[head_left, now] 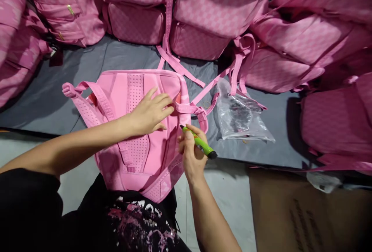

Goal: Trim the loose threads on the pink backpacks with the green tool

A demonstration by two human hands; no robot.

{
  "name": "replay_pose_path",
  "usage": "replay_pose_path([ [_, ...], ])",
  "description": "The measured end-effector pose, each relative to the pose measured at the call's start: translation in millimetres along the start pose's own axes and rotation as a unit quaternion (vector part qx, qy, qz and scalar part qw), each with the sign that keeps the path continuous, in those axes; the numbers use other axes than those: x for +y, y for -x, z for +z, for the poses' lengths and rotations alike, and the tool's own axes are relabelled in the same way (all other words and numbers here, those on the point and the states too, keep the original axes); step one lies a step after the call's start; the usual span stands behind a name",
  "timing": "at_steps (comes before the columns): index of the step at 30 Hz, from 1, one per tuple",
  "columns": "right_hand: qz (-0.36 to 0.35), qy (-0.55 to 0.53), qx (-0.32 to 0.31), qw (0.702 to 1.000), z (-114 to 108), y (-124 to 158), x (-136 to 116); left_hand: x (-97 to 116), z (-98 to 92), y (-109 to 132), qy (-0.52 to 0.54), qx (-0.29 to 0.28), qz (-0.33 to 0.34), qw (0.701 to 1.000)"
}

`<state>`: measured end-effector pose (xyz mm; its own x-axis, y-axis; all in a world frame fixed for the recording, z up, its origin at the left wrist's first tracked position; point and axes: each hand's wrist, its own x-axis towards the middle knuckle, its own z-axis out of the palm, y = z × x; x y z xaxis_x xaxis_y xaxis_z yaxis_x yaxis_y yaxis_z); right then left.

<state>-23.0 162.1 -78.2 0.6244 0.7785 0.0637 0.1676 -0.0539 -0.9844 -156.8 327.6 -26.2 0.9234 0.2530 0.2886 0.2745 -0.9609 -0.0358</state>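
Note:
A pink backpack leans across my lap and the table edge, its padded back panel and shoulder straps facing up. My left hand lies on that panel with fingers spread, pressing against the fabric. In my right hand is a green marker pen with black ends. The dark tip of the marker points at the bag's right side edge, close to a knotted pink strap. Whether the tip touches the fabric I cannot tell.
Several pink checkered backpacks line the back of the grey-covered table. A clear plastic bag lies right of the backpack, with loose straps over it. Cardboard sits below the table edge at the lower right.

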Motion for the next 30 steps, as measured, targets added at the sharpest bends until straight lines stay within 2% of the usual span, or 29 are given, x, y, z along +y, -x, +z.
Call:
replay_pose_path([
  [3,0.055,-0.043,-0.012,0.997,6,-1,-2,-2,12.7,-17,-0.011,-0.041,0.023,0.999],
  [5,0.064,-0.053,0.001,0.997,9,-2,-3,1,20.4,-18,0.009,-0.050,0.044,0.998],
  [8,0.065,-0.044,0.022,0.997,11,-5,-1,6,31.1,-9,0.034,-0.024,0.068,0.997],
  [12,0.068,-0.006,-0.004,0.998,13,-7,2,8,40.2,2,0.035,0.028,0.073,0.996],
  [17,0.045,0.019,-0.035,0.998,13,-6,6,7,41.7,7,0.010,0.063,0.089,0.994],
  [24,0.014,0.041,-0.042,0.998,12,-4,13,9,43.1,13,-0.036,0.100,0.097,0.990],
  [30,0.044,0.026,-0.022,0.998,17,-4,8,10,46.4,16,-0.031,0.136,0.096,0.986],
])
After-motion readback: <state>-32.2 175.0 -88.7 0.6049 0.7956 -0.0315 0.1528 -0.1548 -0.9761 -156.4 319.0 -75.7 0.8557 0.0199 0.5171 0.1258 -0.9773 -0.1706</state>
